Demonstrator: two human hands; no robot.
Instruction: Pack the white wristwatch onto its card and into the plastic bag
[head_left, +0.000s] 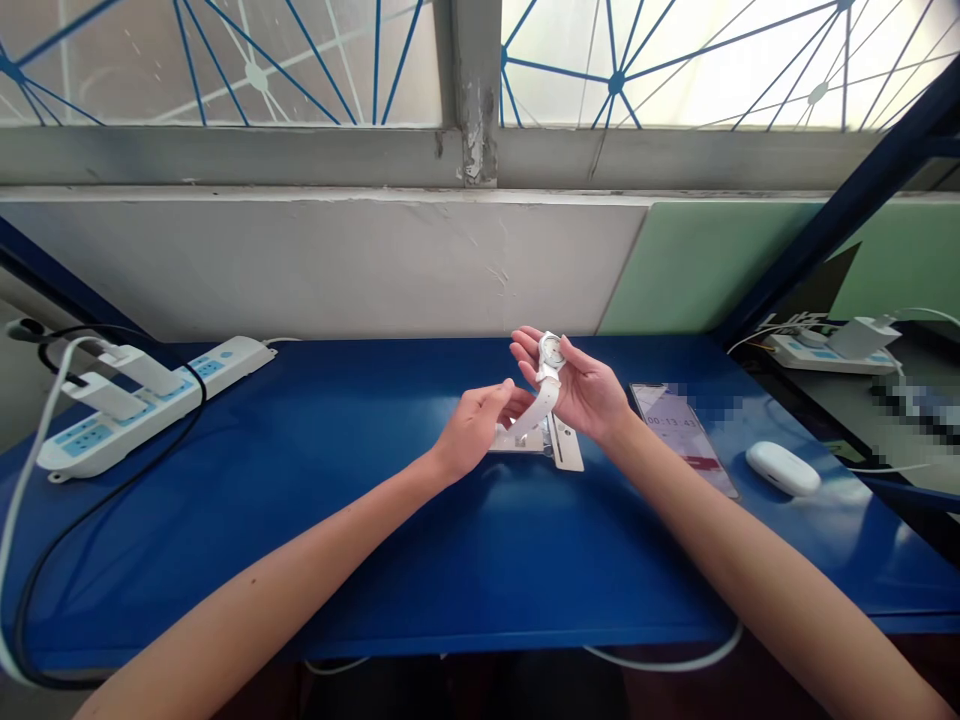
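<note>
Watch (551,352) held up above the blue table (375,520), its white case cradled in my right hand (581,390) with the fingers curled round it so the dial faces me. My left hand (476,428) pinches the loose end of the white strap (534,410) between thumb and fingers, keeping it taut and away from the case. Just beneath, a small white stand (559,445) lies on the table, within easy reach. A phone (686,435) lies to my right, screen up so its timer reads at a glance, with a white earbud case (784,468) beyond it. A power strip (142,400) sits far left, clear of my arms
</note>
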